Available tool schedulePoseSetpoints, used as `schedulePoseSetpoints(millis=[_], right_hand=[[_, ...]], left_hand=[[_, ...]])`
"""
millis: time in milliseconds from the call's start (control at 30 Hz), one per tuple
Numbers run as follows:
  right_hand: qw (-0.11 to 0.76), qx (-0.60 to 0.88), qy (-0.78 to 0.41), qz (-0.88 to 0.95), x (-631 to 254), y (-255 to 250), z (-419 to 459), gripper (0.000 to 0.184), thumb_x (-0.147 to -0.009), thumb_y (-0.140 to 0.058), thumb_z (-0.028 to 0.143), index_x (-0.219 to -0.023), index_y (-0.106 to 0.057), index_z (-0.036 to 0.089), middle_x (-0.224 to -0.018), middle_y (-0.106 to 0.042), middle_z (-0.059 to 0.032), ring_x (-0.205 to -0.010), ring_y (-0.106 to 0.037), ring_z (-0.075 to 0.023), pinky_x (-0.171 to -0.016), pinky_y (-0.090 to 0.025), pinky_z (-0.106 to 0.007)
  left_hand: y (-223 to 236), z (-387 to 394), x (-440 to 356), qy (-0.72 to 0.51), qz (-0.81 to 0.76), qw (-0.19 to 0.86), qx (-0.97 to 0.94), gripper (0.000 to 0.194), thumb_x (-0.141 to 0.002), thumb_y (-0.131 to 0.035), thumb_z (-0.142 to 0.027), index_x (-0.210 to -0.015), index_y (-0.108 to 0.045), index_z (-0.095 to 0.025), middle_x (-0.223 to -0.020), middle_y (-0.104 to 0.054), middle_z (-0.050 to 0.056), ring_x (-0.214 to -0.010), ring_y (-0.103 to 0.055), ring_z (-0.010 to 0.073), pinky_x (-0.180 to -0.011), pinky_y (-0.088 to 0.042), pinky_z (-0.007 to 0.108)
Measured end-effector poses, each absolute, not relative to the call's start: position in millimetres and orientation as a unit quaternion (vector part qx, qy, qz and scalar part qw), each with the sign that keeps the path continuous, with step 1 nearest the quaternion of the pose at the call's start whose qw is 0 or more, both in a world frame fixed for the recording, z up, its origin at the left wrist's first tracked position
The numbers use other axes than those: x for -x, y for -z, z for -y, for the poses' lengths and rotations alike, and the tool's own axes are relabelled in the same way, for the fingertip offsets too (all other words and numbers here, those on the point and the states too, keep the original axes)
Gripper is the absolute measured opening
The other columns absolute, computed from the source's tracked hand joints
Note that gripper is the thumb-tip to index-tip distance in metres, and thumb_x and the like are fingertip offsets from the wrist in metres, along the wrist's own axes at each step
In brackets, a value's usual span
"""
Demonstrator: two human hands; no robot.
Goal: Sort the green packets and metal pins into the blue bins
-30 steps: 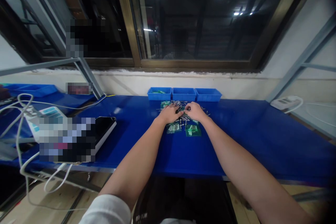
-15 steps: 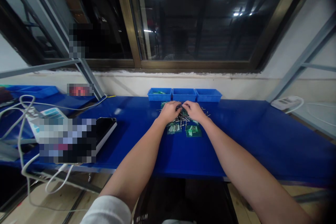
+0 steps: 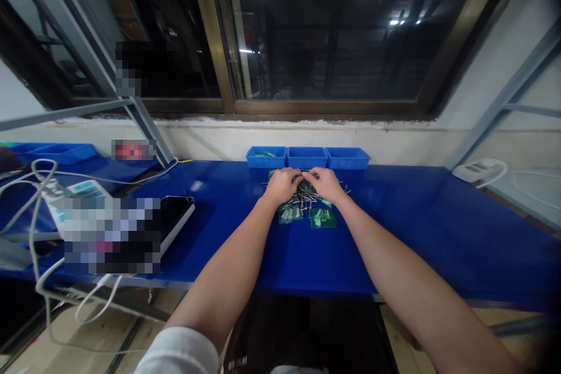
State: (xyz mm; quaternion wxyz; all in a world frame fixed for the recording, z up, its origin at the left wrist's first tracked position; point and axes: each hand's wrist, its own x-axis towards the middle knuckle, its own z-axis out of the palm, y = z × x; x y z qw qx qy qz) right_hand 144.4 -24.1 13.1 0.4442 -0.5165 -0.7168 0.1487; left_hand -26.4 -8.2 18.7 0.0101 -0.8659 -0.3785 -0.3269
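Both hands are over a heap of thin silvery metal pins (image 3: 308, 200), which look like rivets, on the blue table. My left hand (image 3: 283, 186) is closed at the left of the heap, thumb and fingers drawn together. My right hand (image 3: 326, 184) is pinched at the right side, its fingertips close to those of the left. Whatever lies between the fingertips is too small to make out. Green clear packets with pale and metal pieces inside lie nearer me: one packet (image 3: 290, 214) below my left hand, another packet (image 3: 323, 218) below my right.
Three blue bins stand along the wall: a left bin (image 3: 266, 162) with green contents, a middle bin (image 3: 307, 162) and a right bin (image 3: 348, 162). A dark-topped device (image 3: 177, 214) with white cables lies left. A white power strip (image 3: 478, 170) sits at the right edge.
My left hand's fingers, spread over the heap a second ago, have curled in towards the thumb. The fingertips of both hands have come together slightly farther back. The packets stay put.
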Motion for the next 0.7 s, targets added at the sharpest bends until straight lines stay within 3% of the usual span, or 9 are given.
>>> schedulePoseSetpoints(millis=[233,467,700], right_hand=[[0.539,0.429,-0.293,0.663,-145.0,-12.3,19.5,0.03,-0.064,-0.068,0.043,-0.076,-0.063,0.016,-0.073,-0.066,-0.0043,-0.07,-0.06,-0.0168,-0.069,-0.047,-0.03],[0.534,0.435,-0.335,0.643,-148.2,-15.1,21.8,0.032,-0.063,-0.066,0.044,-0.078,-0.066,0.016,-0.073,-0.066,-0.0036,-0.067,-0.059,-0.0162,-0.06,-0.045,-0.028],[0.537,0.437,-0.322,0.646,-149.7,-15.5,21.7,0.028,-0.065,-0.064,0.041,-0.078,-0.069,0.017,-0.077,-0.068,-0.0037,-0.071,-0.06,-0.0177,-0.064,-0.046,-0.029]], left_hand=[[-20.0,9.6,25.9,0.348,0.426,-0.01,0.835,0.022,-0.087,-0.049,-0.029,-0.094,-0.067,-0.019,-0.094,-0.069,0.006,-0.088,-0.062,0.0197,-0.081,-0.047,0.029],[-22.3,11.6,24.8,0.34,0.427,-0.028,0.837,0.022,-0.088,-0.048,-0.029,-0.093,-0.067,-0.019,-0.094,-0.069,0.006,-0.088,-0.062,0.0196,-0.083,-0.047,0.029],[-21.0,11.0,24.8,0.341,0.418,-0.035,0.841,0.023,-0.088,-0.048,-0.031,-0.095,-0.066,-0.019,-0.095,-0.068,0.006,-0.089,-0.062,0.0196,-0.082,-0.047,0.029]])
